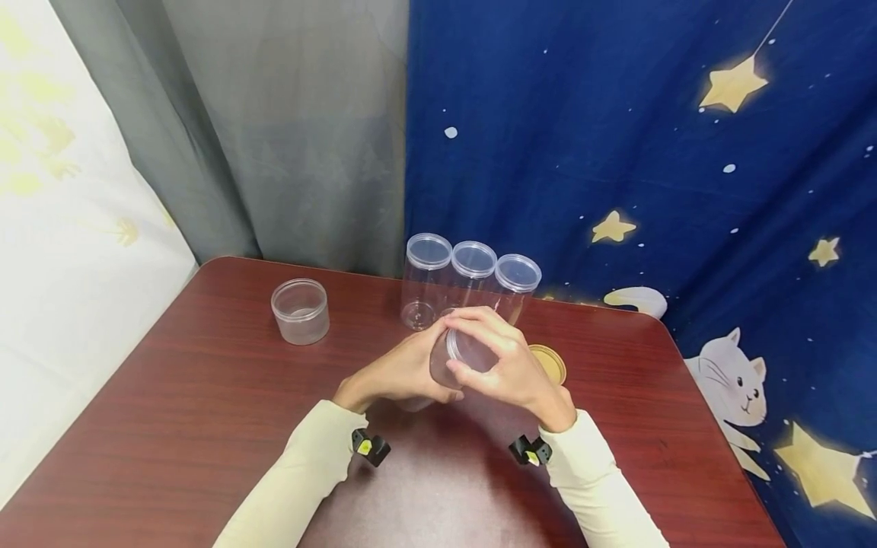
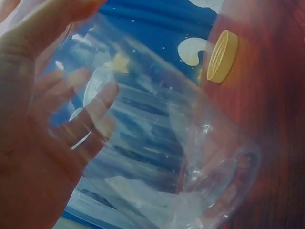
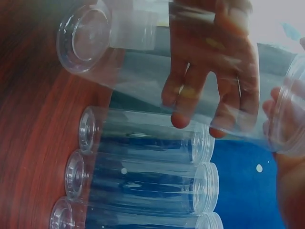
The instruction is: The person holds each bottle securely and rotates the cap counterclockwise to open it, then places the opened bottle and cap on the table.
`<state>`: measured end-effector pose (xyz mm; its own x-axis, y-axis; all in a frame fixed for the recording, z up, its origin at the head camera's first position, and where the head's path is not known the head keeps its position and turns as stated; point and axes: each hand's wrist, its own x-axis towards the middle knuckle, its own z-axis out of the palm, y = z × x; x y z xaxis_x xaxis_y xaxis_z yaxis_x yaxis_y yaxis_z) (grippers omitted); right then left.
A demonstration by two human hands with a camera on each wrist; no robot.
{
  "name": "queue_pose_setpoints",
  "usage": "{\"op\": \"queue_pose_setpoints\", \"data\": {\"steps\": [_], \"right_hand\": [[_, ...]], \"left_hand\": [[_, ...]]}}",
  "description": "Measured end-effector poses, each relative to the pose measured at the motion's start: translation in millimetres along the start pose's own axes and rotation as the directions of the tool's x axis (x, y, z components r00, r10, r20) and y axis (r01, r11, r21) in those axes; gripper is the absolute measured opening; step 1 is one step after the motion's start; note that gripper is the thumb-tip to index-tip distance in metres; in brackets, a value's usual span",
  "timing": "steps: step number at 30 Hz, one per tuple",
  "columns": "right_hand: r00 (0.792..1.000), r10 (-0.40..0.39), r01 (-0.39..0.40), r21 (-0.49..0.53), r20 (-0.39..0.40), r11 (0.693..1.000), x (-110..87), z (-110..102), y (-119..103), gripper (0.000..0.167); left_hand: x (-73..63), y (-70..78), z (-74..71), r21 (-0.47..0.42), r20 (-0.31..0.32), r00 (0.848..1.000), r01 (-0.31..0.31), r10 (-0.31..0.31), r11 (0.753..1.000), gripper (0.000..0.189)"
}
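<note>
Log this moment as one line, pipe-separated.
left hand: grips tilted clear jar | right hand: holds its top end | behind: three upright jars | left: short clear tub | right: gold lid

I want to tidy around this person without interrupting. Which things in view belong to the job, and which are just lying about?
Belong to the job:
Tall clear jar, held by the left hand and right hand
Three lidded jars standing in a row, probably, as they look similar

Seemingly just lying about:
Short clear tub, on the left
Gold lid, on the right
</note>
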<state>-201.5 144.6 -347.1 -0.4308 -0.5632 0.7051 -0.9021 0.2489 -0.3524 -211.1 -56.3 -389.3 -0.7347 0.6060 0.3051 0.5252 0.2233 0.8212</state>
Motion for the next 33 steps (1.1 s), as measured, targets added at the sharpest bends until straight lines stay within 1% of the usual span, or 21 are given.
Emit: {"op": "queue_pose_setpoints", "data": {"steps": [3,5,8,10,15,19,23,25,26,28,31,33], "right_hand": [[0.998,0.067,-0.066,-0.061,0.015,0.996,-0.7,-0.6,-1.6,0.05],[0.991,0.132,-0.13,-0.107,0.018,0.986,-1.2,-0.5,-3.7,0.054],[0.972,0.235,-0.228,-0.167,0.019,0.959,-1.9,-0.5,-7.6,0.06],[0.96,0.281,-0.272,-0.202,0.018,0.941,-2.2,-0.4,-9.4,0.062],[0.936,0.351,-0.342,-0.277,-0.015,0.898,-4.0,0.2,-10.7,0.066],[0.913,0.404,-0.403,-0.305,-0.062,0.863,-6.0,1.8,-10.6,0.073],[0.904,0.41,-0.426,-0.335,-0.122,0.84,-6.0,5.9,-10.3,0.08],[0.902,0.403,-0.432,-0.346,-0.155,0.833,-5.0,8.8,-10.2,0.079],[0.9,0.402,-0.436,-0.344,-0.169,0.832,-4.4,10.2,-10.5,0.077],[0.893,0.403,-0.448,-0.318,-0.199,0.836,-3.0,12.8,-11.4,0.07],[0.883,0.404,-0.456,-0.236,-0.237,0.858,-1.1,16.0,-14.9,0.058],[0.882,0.398,-0.447,-0.179,-0.252,0.876,0.1,16.9,-17.3,0.054]], "left_hand": [[0.0,0.3,3.4,0.068,-0.066,0.998,0.0,0.004,0.998,0.098],[-0.2,1.7,5.2,0.136,-0.118,0.993,0.022,-0.006,0.99,0.096],[0.8,4.0,6.8,0.231,-0.182,0.983,0.053,-0.01,0.972,0.094],[1.4,4.6,8.1,0.284,-0.215,0.977,0.06,0.002,0.957,0.095],[1.9,3.6,10.2,0.396,-0.289,0.955,0.052,0.071,0.917,0.091],[1.8,2.8,11.7,0.455,-0.329,0.937,0.052,0.114,0.889,0.088],[2.8,3.9,14.7,0.531,-0.344,0.927,0.059,0.152,0.845,0.085],[3.4,5.0,16.2,0.556,-0.342,0.925,0.056,0.166,0.829,0.084],[3.5,5.8,16.9,0.556,-0.34,0.925,0.053,0.169,0.829,0.083],[3.3,7.1,18.0,0.534,-0.337,0.927,0.044,0.166,0.844,0.083],[2.1,8.4,19.1,0.463,-0.325,0.935,0.027,0.142,0.886,0.085],[1.0,9.1,19.5,0.415,-0.317,0.941,0.027,0.116,0.909,0.087]]}}
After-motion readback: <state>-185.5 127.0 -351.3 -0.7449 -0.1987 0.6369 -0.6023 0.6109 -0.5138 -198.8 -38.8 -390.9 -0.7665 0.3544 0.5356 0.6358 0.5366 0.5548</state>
